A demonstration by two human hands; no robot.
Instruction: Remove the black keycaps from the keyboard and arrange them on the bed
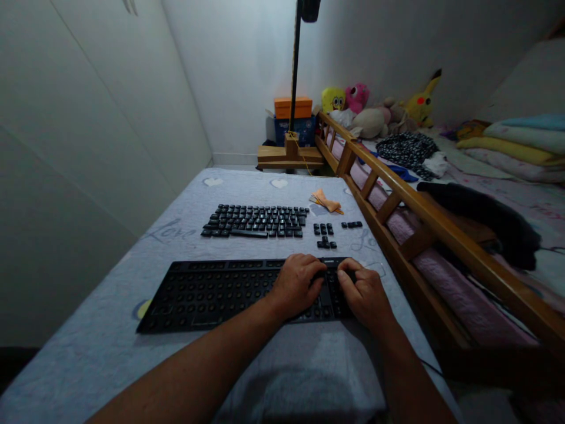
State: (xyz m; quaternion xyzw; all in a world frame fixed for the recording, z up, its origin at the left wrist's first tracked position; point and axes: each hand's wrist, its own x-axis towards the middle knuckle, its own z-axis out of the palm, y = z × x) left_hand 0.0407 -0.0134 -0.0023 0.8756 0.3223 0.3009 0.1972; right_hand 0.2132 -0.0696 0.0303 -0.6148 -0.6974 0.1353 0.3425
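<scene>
Keyboard (212,288) lies flat on cloth-covered bench (101,306), nearest person. Left hand (298,282) over its right part, right hand (365,294) at right end. Fingers curled; cannot tell whether either grip pinches anything, fingertips hidden. Hard one-sided push or pull could skid keyboard on soft cloth. Loose keys (260,221) sit just beyond: forward slip could scatter rows. Key legends too small to read. Farther, items under orange cloth (326,201) partly covered, unclear.
</scene>
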